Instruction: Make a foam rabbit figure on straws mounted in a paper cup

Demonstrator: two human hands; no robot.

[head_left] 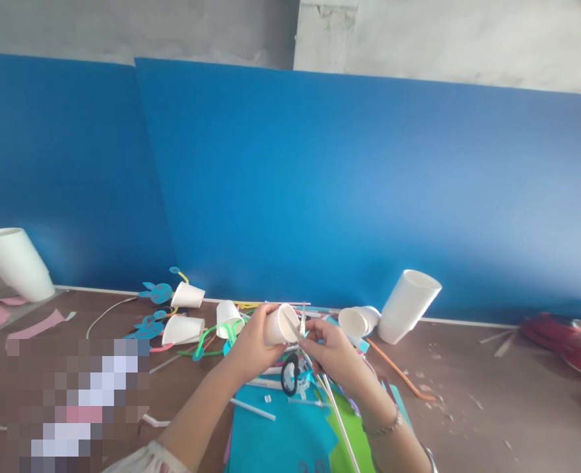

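My left hand (257,341) is wrapped around a white paper cup (273,326), its mouth turned toward the right. My right hand (327,345) is closed at the cup's rim on a pair of scissors (290,376). The scissors' blades are spread, one reaching across the cup's mouth and the other pointing up beside it. One black handle loop hangs below, between the hands; the fingers hide the other. A long pale pink straw (338,417) runs from beneath my right hand toward me; whether the hand touches it I cannot tell.
Cups with blue paper animal cutouts (160,293) and bent straws lie at left. Stacked white cups (409,307) lean against the blue partition (320,184). Blue paper (265,440) and green paper (352,427) lie below my hands. An orange straw (401,374) and paper scraps are right.
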